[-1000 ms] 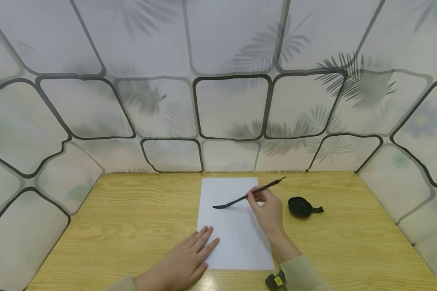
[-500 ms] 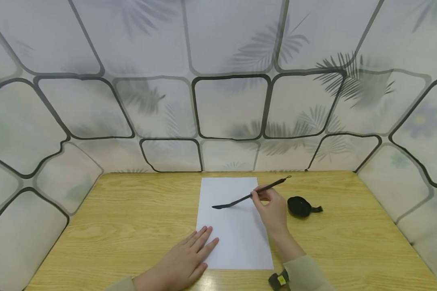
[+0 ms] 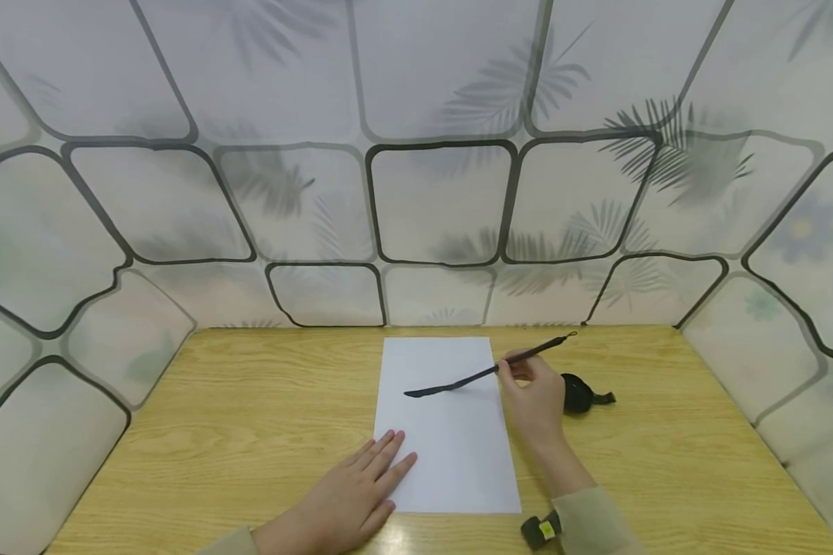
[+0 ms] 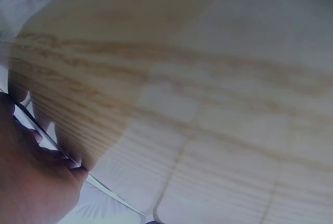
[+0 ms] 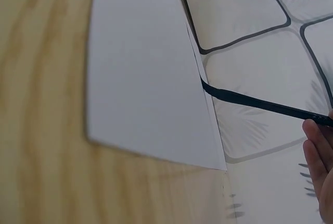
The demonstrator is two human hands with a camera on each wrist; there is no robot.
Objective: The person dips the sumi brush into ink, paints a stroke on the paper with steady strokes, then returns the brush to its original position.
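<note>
My right hand (image 3: 540, 397) pinches a dark calligraphy brush (image 3: 534, 351) by its shaft, the looped end slanting up to the right. Its bristles bend against a white sheet of paper (image 3: 451, 455), and a black ink stroke (image 3: 422, 393) runs left from them. In the right wrist view, the brush (image 5: 270, 107) meets the paper (image 5: 145, 67) near its far edge. Fingers spread, my left hand (image 3: 354, 489) rests on the paper's lower left edge and the table. A black ink dish (image 3: 579, 395) with a short handle sits right of my right hand, which partly hides it.
The paper lies on a wood-grain table (image 3: 250, 408). Patterned fabric walls (image 3: 444, 208) with dark outlines and leaf prints stand at the back and both sides. A small dark device (image 3: 541, 529) with a yellow mark is at my right wrist.
My right hand has moved right with the brush, and the black stroke on the paper has grown longer to the right. The hand now overlaps the ink dish. My left hand stays put.
</note>
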